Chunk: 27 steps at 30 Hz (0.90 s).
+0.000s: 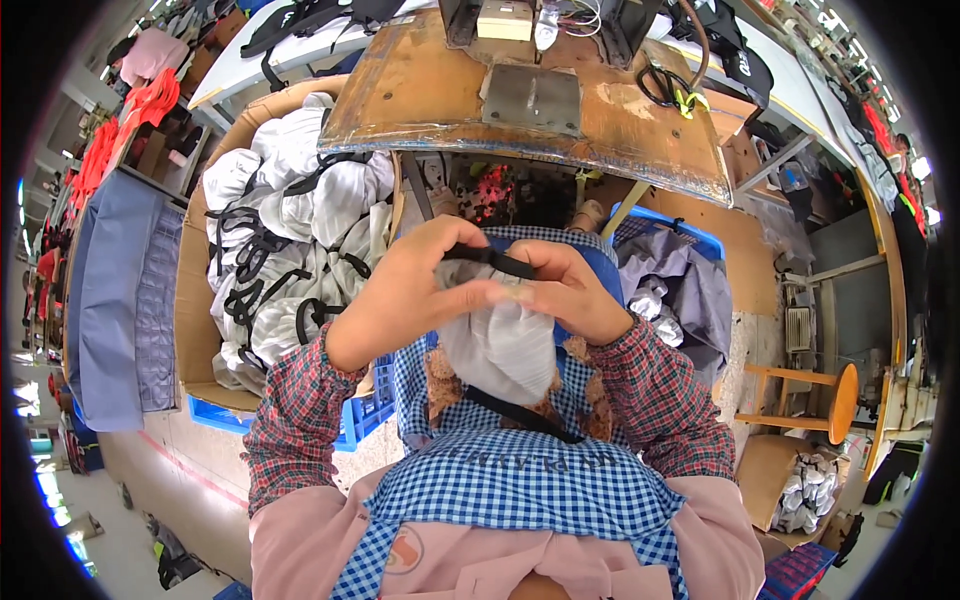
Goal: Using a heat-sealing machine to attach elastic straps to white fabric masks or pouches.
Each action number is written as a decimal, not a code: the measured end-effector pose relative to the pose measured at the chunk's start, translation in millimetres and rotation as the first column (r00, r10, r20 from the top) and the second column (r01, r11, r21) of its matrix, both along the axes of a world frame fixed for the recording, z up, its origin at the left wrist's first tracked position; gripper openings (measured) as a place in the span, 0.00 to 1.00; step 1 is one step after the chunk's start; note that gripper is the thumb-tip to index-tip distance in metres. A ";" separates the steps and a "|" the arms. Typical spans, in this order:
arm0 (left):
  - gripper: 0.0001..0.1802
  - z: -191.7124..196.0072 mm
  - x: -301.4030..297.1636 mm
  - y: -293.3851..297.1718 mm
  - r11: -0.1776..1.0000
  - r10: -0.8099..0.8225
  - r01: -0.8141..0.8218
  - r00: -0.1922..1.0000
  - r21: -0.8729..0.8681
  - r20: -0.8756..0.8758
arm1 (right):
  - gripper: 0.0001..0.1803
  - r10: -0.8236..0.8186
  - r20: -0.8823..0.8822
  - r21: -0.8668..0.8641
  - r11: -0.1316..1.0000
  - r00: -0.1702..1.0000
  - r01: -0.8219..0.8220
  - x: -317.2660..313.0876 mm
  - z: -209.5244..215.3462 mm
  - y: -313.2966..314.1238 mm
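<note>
Above my lap hangs a whitish fabric piece (498, 350) with a black strap (490, 258) along its top edge. My left hand (415, 285) pinches the strap and cloth from the left side. From the right, my right hand (572, 290) grips the same strap and cloth, and the two thumbs nearly meet in the middle. A second black strap end (520, 415) trails below the fabric over my checked apron (520, 490). What lies under the fingertips is partly hidden.
At left, a large cardboard box (190, 300) holds similar white pieces with black straps. A worn wooden table (420, 90) stands ahead. To the right sit a blue crate (690, 235) with grey cloth, a wooden stool (842, 402) and a carton (765, 470) of silvery bundles.
</note>
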State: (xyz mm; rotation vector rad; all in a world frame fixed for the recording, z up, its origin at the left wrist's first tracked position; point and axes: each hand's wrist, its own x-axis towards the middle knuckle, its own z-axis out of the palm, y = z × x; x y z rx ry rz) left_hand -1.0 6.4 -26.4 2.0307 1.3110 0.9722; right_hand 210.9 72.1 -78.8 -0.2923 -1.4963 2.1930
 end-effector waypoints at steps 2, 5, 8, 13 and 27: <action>0.23 8.3 0.9 -3.2 0.977 -0.012 0.000 0.998 -0.213 -0.055 | 0.09 -0.041 0.033 -0.041 0.998 0.999 0.043 1.6 -0.8 -1.2; 0.19 9.3 1.8 -6.4 0.895 -0.065 0.165 0.967 -0.414 0.246 | 0.08 -0.014 -0.056 -0.162 0.987 0.998 0.004 -4.0 -12.5 -3.2; 0.17 11.6 7.0 -6.3 0.791 0.049 0.267 0.869 -0.551 0.492 | 0.07 -0.059 0.010 -0.195 0.979 0.998 0.060 -15.9 -28.2 -11.7; 0.16 6.7 -7.6 -1.2 0.801 -0.100 0.230 0.962 -0.553 0.256 | 0.18 -0.332 -0.068 0.554 0.772 0.941 0.313 -5.8 -2.1 0.9; 0.13 -16.4 1.2 10.2 0.996 0.011 -0.014 0.999 -0.093 -0.033 | 0.08 -0.587 -0.074 0.715 0.532 0.806 0.453 0.4 5.9 6.5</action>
